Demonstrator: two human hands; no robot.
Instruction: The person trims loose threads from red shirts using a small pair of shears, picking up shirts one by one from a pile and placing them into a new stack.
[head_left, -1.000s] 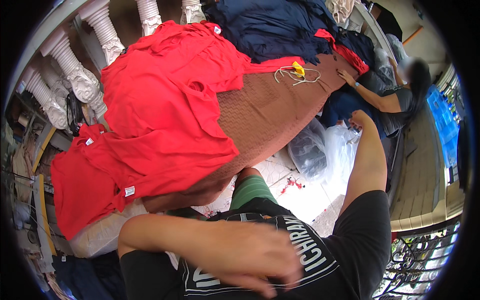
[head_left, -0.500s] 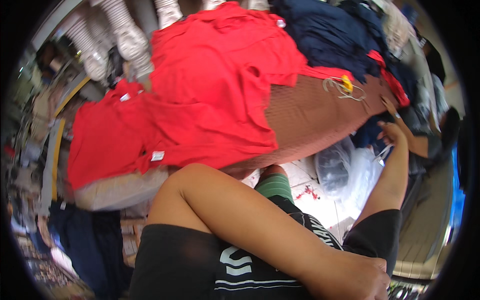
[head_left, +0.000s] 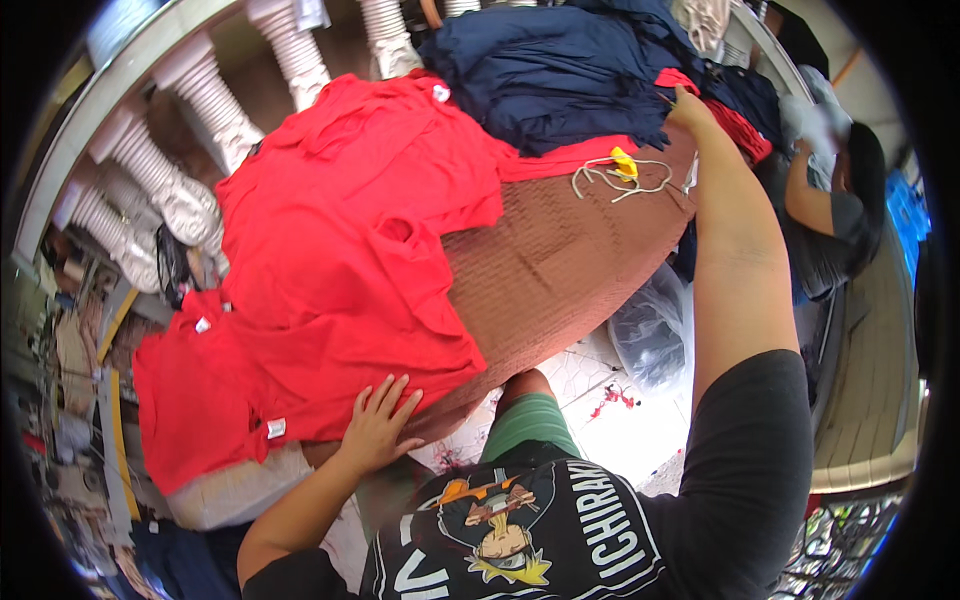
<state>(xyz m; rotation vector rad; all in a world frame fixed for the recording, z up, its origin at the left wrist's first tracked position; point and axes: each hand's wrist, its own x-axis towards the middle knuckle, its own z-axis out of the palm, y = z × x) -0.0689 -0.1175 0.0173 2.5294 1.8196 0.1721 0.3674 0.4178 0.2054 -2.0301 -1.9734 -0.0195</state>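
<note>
My left hand lies with fingers spread on the near edge of a red shirt. Its palm rests by the shirt's lower hem, close to the brown cushion's rim. Stretched far out to the right, my right hand is closed at the border of a pile of navy garments, beside a small piece of red cloth. Something small and dark shows at its fingertips, too small to name. Another red garment with a white label lies at the left.
A brown quilted cushion lies under the clothes, with a yellow object on pale cord on it. White balusters stand behind. Clear plastic bags sit on the tiled floor. Another person is at the right.
My left hand has come from across my body to the red shirt and opened. My right hand has moved up and away to the navy pile. The view has shifted, and the other person's arm has drawn back.
</note>
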